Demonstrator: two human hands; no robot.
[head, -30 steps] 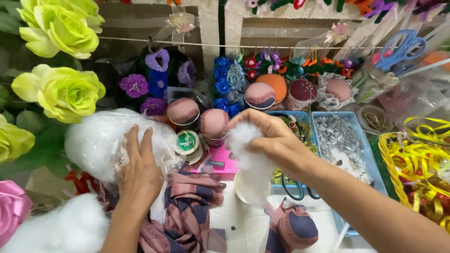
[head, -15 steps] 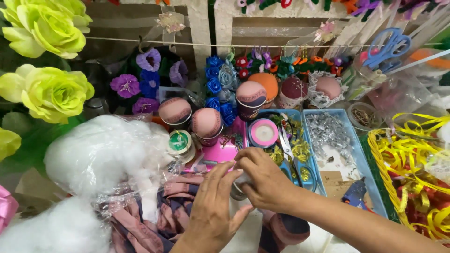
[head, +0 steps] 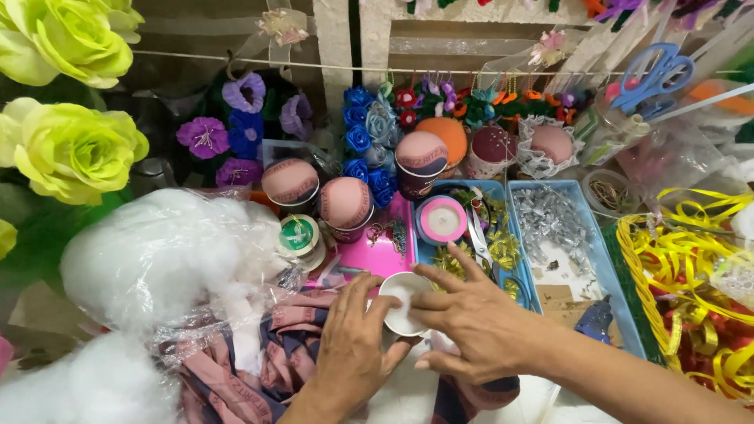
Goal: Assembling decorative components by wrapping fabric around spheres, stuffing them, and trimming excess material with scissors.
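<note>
Both hands, left (head: 353, 353) and right (head: 471, 326), were clamped on a small white cup (head: 402, 302), apparently pressing stuffing in; next called for a firm, level push

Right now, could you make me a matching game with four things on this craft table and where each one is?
Things:
1. white cup
2. scissors
3. stuffing bag
4. glue gun

Places:
A. hanging at upper right
B. left of the hands
C. between both hands
D. in the blue tray, right of the hands

Pairs: 1-C, 2-A, 3-B, 4-D
</note>
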